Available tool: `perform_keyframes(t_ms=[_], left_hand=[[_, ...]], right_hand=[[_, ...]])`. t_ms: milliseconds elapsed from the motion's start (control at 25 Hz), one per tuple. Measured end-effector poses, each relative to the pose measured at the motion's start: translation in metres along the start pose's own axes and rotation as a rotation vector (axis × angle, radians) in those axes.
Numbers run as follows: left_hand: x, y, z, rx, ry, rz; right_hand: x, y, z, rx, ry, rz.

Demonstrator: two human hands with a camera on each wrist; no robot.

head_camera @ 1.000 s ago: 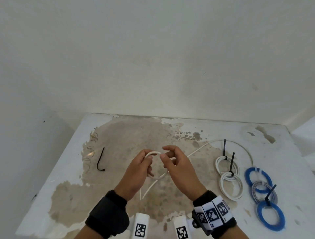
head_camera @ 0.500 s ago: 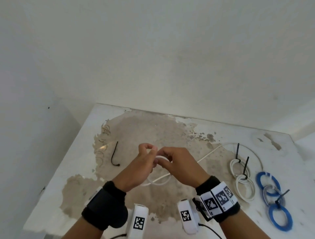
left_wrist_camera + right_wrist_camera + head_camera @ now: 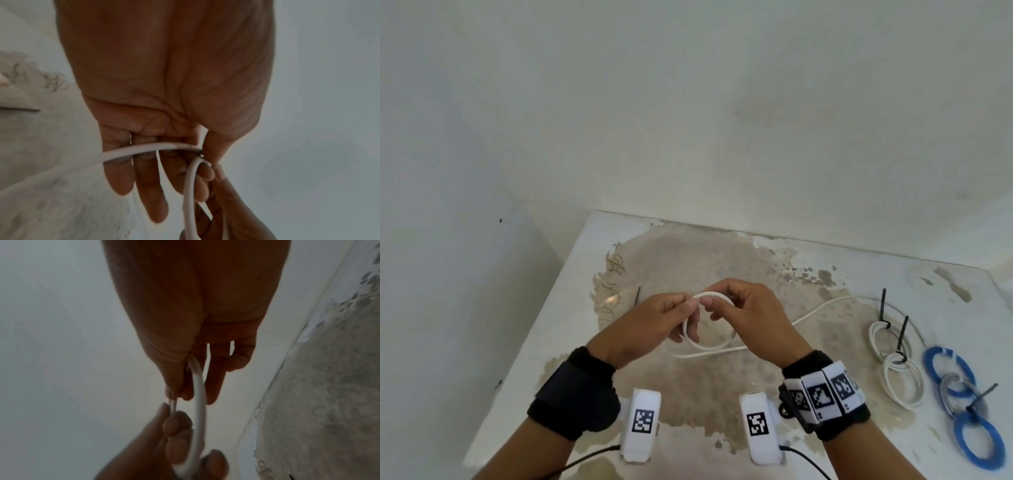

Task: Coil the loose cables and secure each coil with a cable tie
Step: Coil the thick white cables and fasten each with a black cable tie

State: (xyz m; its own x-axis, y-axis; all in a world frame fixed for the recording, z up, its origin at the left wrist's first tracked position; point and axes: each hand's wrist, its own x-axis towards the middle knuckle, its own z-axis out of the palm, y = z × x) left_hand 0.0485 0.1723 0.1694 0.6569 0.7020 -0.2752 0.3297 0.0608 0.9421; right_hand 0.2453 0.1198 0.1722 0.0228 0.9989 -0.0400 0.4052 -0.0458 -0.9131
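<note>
Hands (image 3: 650, 325) (image 3: 753, 322) pinching white cable (image 3: 714, 346) loop.

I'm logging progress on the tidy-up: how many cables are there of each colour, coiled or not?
White coils, tied: 2
Blue coils: 2
Grey coil: 1
White cable, part-looped, untied: 1
Total: 6
</note>
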Motion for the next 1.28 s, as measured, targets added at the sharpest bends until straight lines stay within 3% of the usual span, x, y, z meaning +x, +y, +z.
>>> perform_keyframes(t_ms=[280,480,720,880,1040,1160,1280], left_hand=[[0.030,-0.007,0.037,0.032,-0.018,-0.023],[0.049,-0.002,0.064,-0.349,-0.046,-0.125],[0.051,0.007,0.081,-0.798,-0.067,-0.199],[0.060,-0.002,0.089,-0.839,0.003,-0.189],[0.078,-0.007,0.105,-0.825,0.052,-0.211],[0.092,-0.006,0.121,-0.890,0.079,-0.233],[0.103,-0.005,0.132,-0.908,0.068,-0.242]], right_hand=[[-0.018,0.020,-0.029,0.246,0.239,0.226],[-0.031,0.040,-0.039,0.345,0.291,0.329],[-0.032,0.048,-0.042,0.420,0.283,0.304],[-0.030,0.065,-0.041,0.508,0.318,0.436],[-0.023,0.139,-0.052,0.149,0.394,0.652],[-0.014,0.189,-0.071,-0.140,0.325,0.794],[-0.001,0.219,-0.078,-0.287,0.284,0.881]])
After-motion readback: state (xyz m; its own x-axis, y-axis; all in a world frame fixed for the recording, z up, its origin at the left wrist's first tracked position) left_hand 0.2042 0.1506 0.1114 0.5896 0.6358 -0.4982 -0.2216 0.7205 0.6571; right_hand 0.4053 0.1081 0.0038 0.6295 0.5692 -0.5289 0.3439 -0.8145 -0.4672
